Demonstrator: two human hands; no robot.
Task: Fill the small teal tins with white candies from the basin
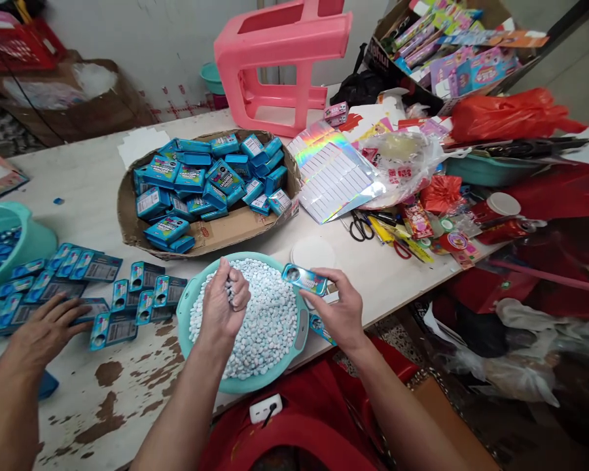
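Observation:
A teal basin [182,313] heaped with small white and pale blue candies [267,307] stands on the table before me. Over its left side my left hand [226,302] is curled closed around several candies, which show between the fingers. My right hand [338,307], at the basin's right rim, pinches a small blue candy tin [304,279] between thumb and fingers. The tin is tilted, its end with a dark round opening turned toward the basin. Another blue box [321,327] lies on the table beneath my right hand, partly hidden.
Another person's hand [44,327] touches blue tins [112,327] standing in rows at left. Behind the basin sits a cardboard tray [211,241] of blue boxes. A pink stool [279,59], holographic sheets [334,173], scissors [360,226] and a white lid [313,254] lie around.

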